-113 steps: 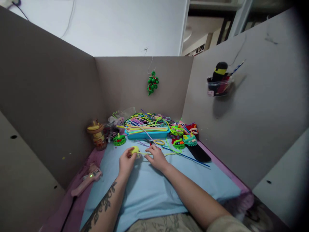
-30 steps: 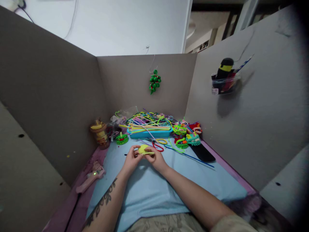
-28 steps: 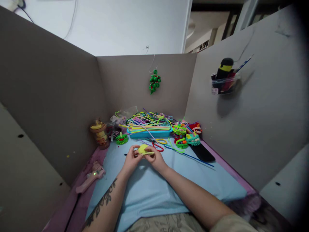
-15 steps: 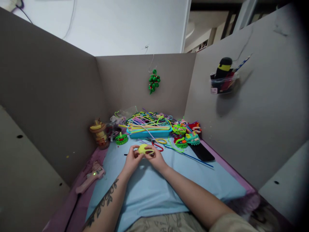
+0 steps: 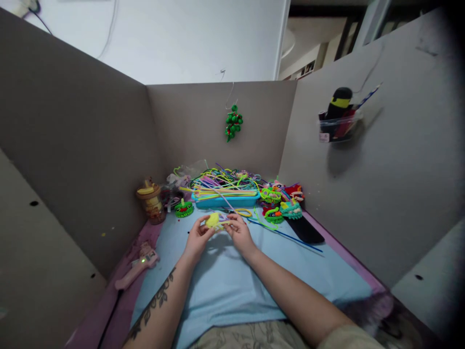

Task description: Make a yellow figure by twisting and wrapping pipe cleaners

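Between my hands is a small fuzzy yellow coil (image 5: pixel 212 220), apparently wound from pipe cleaner. My left hand (image 5: pixel 197 238) grips it from the left with thumb and fingers. A loose yellow strand (image 5: pixel 224 223) runs from the coil toward the right, and my right hand (image 5: pixel 241 235) pinches it. Both hands are raised a little over the blue cloth (image 5: pixel 225 286). Just behind them lie scissors, partly covered, with a yellow handle loop (image 5: pixel 243 212) showing.
A blue tray (image 5: pixel 225 200) heaped with pipe cleaners stands at the back. Several fuzzy figures (image 5: pixel 291 210) sit right, near a black phone-like slab (image 5: pixel 307 230). A green figure (image 5: pixel 184 208), a lidded cup (image 5: pixel 151 203) and a pink glue gun (image 5: pixel 140 268) are left. Grey partitions (image 5: pixel 218 111) surround the table.
My hands have moved slightly apart, and the yellow strand, looped before, is now stretched straighter between them. The red scissor handle has become hidden behind my right hand.
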